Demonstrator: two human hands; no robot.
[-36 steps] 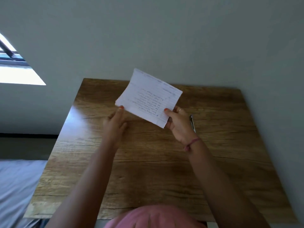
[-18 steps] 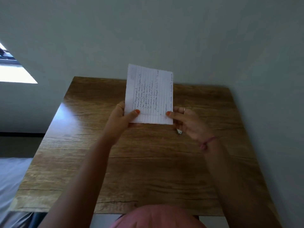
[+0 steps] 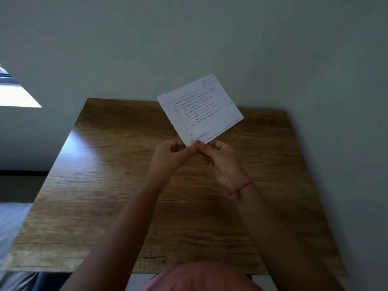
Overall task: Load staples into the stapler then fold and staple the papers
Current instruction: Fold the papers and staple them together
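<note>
A folded sheet of white lined paper [image 3: 200,108] with handwriting is held up above the far half of the wooden table [image 3: 100,196], tilted with its top leaning right. My left hand [image 3: 170,156] and my right hand [image 3: 220,160] sit close together and both pinch the paper's lowest corner. The stapler is not visible; it may be hidden behind my hands.
A grey wall rises behind the table and along its right side. A bright window patch [image 3: 16,97] lies at the far left. Grey bedding [image 3: 10,223] sits beside the table's left edge. Pink clothing [image 3: 199,278] fills the bottom centre.
The paper has turned clockwise, from upright to leaning right. My hands have come together from its two bottom corners onto one corner. A small metal item seen on the table earlier is out of sight.
</note>
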